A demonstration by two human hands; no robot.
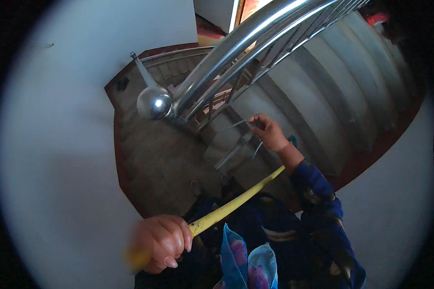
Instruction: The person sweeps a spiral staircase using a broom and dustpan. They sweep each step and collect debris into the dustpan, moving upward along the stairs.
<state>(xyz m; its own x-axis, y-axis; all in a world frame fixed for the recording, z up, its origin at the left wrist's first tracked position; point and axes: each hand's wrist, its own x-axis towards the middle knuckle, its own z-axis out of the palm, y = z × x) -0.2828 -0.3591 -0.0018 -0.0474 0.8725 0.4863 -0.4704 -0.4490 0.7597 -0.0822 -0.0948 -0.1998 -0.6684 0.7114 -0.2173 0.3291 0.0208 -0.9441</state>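
Observation:
My left hand (166, 240) is wrapped around a long yellow pole (231, 206) at the lower left. The pole slants up to the right and passes out of sight behind my right forearm. Farther out, over the stairs, the fingertips of my right hand (269, 133) pinch the end of a thin grey rod (235, 125). Below that hand is a pale grey strip (231, 153), with a thin light stick (257, 149) beside it. A small teal piece (293, 140) shows behind my right wrist; what it belongs to is hidden.
A steel handrail (238, 47) ends in a steel ball (154, 102) ahead. Curved grey stair steps (322, 79) lie at the right, and a brown floor (155, 155) lies below. White walls (68, 144) stand on both sides. A blue floral cloth (235, 253) hangs near my chest.

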